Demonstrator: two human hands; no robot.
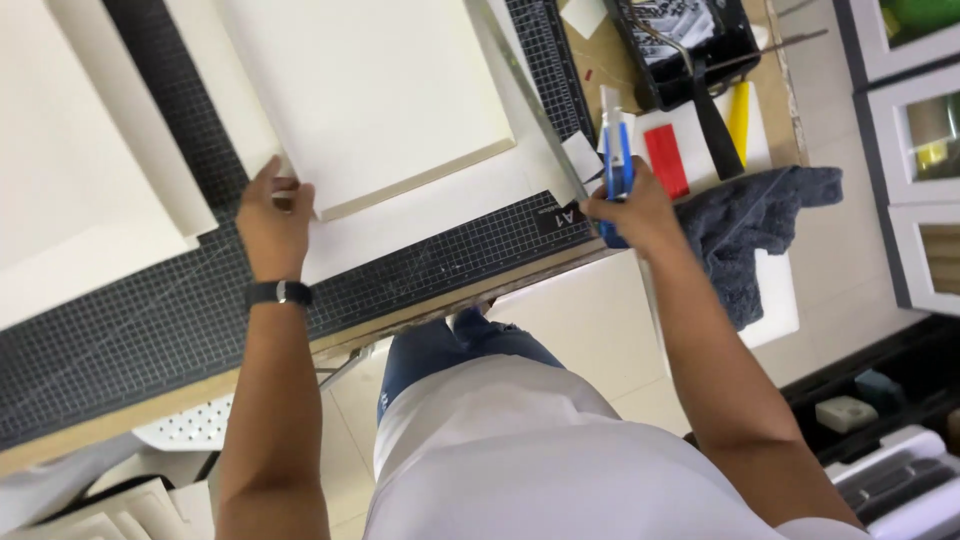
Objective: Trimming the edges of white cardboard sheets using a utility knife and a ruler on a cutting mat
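Observation:
A thick cream board (370,95) lies on a thin white sheet (440,205) over a black gridded cutting mat (150,320). My left hand (272,218) grips the board's near left corner, with a dark watch on the wrist. My right hand (632,210) is closed around a blue-handled cutter (617,160) at the mat's right corner, beside a long metal ruler (525,100) that lies along the sheet's right edge.
More white boards (70,170) lie at the left on the mat. Right of the mat are a black paint tray (690,45), a red block (665,160), a yellow tool (740,120) and a dark grey cloth (750,225). White cabinets (910,150) stand at the right.

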